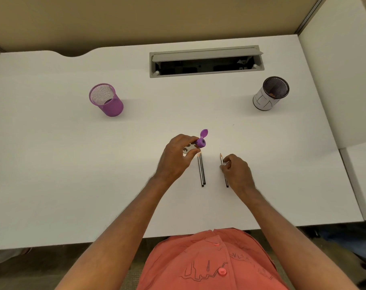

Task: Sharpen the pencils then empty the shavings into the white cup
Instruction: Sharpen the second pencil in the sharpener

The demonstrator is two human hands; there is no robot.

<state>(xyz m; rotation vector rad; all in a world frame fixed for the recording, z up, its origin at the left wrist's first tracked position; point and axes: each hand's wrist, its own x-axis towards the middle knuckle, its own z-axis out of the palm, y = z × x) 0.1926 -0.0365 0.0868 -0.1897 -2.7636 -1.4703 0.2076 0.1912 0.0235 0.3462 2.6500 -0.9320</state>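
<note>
White desk, sharpener in left hand

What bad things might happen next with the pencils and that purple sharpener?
The sharpener in the left hand has its lid flipped open, so tipping it might spill shavings on the desk. The right hand is on one pencil whose point looks sharp already; pushing hard could snap it. The white cup sits far right, so shavings might fall on the way.

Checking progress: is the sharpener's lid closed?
No, the sharpener in the left hand has its purple lid flipped up and open.
</note>
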